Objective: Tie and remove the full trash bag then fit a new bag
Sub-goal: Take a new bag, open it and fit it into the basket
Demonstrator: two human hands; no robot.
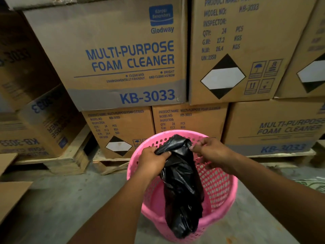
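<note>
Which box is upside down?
The leaning box on the left, beside the pallet. Its KB-3033 print reads upside down and it sits tilted, while the big boxes behind the pink basket have upright lettering.

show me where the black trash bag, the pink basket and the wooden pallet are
black trash bag (181, 187), head view, on its hanging middle.
pink basket (219, 180), head view, on its perforated inner wall.
wooden pallet (70, 162), head view, on its left corner block.

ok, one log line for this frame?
stage: fitting new bag | left hand: gripping black bag top | right hand: gripping bag top | bag: hanging limp inside pink basket | basket: on floor
</note>
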